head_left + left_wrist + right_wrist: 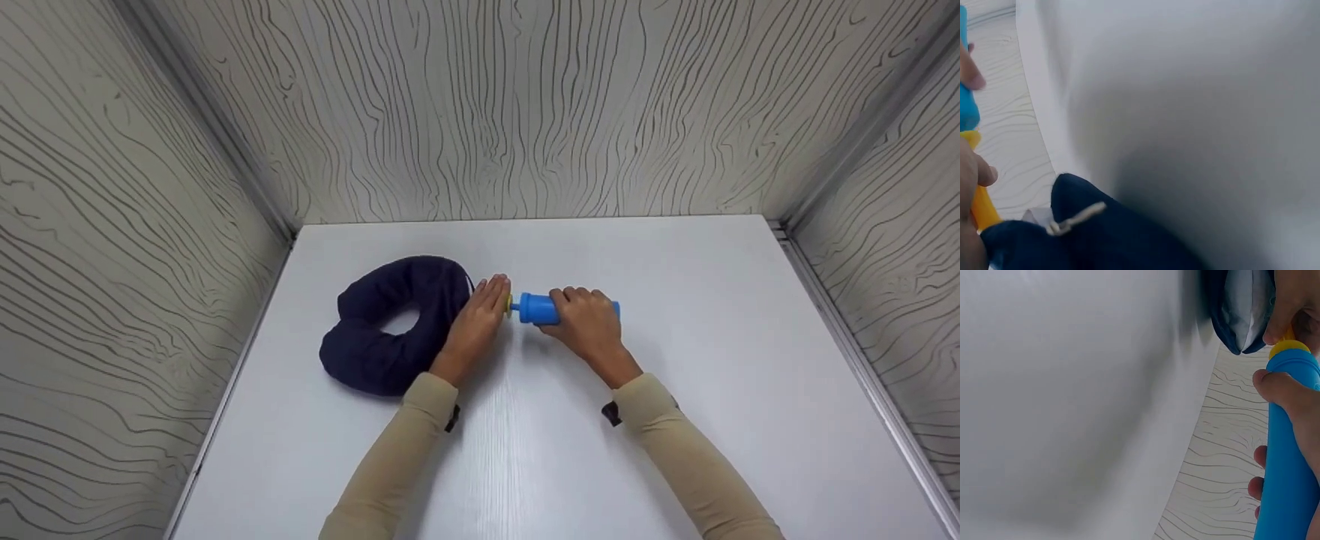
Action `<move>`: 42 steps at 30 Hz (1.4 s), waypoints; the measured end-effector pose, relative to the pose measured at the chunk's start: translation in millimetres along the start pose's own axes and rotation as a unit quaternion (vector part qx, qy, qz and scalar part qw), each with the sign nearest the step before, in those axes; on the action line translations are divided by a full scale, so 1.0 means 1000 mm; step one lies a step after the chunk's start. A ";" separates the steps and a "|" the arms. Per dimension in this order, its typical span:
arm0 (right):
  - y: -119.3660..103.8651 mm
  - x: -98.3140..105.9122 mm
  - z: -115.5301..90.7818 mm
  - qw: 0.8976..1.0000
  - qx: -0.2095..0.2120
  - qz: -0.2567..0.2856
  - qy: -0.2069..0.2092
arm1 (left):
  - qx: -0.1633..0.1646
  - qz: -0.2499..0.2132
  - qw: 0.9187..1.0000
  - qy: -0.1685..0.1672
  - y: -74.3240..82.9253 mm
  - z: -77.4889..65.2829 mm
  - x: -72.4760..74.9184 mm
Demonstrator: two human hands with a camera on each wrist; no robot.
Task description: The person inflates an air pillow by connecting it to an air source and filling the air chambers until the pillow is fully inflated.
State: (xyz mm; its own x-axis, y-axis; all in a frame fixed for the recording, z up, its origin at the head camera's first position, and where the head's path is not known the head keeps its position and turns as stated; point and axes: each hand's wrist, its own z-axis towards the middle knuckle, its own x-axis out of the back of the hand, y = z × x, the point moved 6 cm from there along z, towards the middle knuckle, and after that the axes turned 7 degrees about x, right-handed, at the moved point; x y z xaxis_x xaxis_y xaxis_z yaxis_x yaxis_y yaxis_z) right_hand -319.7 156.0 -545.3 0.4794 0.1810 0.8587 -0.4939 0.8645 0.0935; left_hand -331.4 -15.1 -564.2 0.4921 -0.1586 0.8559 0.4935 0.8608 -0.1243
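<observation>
At blue pump (pixel 540 308), 2 hands (pixel 589 322) side-by-side

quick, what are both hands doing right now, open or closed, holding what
Left hand: closed, holding the yellow handle.
Right hand: closed, gripping the blue hand pump around its barrel.
</observation>
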 end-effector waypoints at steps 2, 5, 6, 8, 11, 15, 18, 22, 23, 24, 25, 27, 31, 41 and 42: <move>0.007 0.004 -0.003 1.000 -0.009 0.001 -0.002 | 0.006 -0.011 1.000 -0.007 -0.005 0.001 0.001; 0.018 0.010 -0.009 1.000 -0.015 0.001 0.001 | 0.012 -0.021 1.000 -0.020 -0.011 0.001 0.000; 0.022 0.011 -0.012 1.000 -0.015 0.000 0.003 | 0.012 -0.022 0.999 -0.023 -0.013 0.001 0.000; 0.028 0.015 -0.018 1.000 -0.014 0.001 0.009 | 0.012 -0.023 0.999 -0.029 -0.017 -0.001 -0.001; 0.039 0.018 -0.028 1.000 -0.013 0.003 0.017 | 0.008 -0.021 0.999 -0.029 -0.020 -0.003 -0.003; 0.052 0.021 -0.040 1.000 -0.020 0.003 0.023 | 0.007 -0.026 0.999 -0.023 -0.024 -0.006 -0.003; 0.061 0.024 -0.047 0.999 -0.031 0.003 0.027 | 0.014 -0.036 0.999 -0.021 -0.027 -0.008 -0.002; 0.066 0.028 -0.052 0.999 -0.038 -0.001 0.028 | 0.022 -0.045 0.999 -0.021 -0.027 -0.009 -0.001; 0.067 0.028 -0.052 0.999 -0.038 -0.002 0.028 | 0.023 -0.046 0.998 -0.021 -0.027 -0.009 -0.001; 0.066 0.028 -0.052 0.999 -0.037 -0.003 0.027 | 0.024 -0.047 0.998 -0.019 -0.025 -0.008 0.000; 0.066 0.028 -0.052 0.999 -0.035 -0.004 0.026 | 0.025 -0.048 0.998 -0.017 -0.024 -0.008 0.000; 0.064 0.028 -0.052 0.999 -0.033 -0.006 0.025 | 0.024 -0.044 0.999 -0.011 -0.020 -0.007 0.000; 0.056 0.027 -0.050 0.999 -0.028 -0.012 0.021 | 0.013 -0.036 0.999 0.006 -0.010 -0.005 -0.001; 0.028 0.018 -0.030 0.999 -0.019 -0.027 0.015 | 0.017 -0.037 0.998 0.037 0.004 -0.002 0.002; 0.025 0.018 -0.028 0.999 -0.015 -0.030 0.017 | 0.019 -0.042 0.998 0.036 0.005 -0.002 0.003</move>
State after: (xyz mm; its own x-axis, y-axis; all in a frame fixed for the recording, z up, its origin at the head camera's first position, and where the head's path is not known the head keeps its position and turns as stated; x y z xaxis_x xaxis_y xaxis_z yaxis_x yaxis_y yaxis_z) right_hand -303.7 194.2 -542.0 0.5312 0.1443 0.8349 -0.4429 0.8873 0.1284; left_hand -326.3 -12.2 -563.5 0.5015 -0.2639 0.8239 0.5075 0.8610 -0.0331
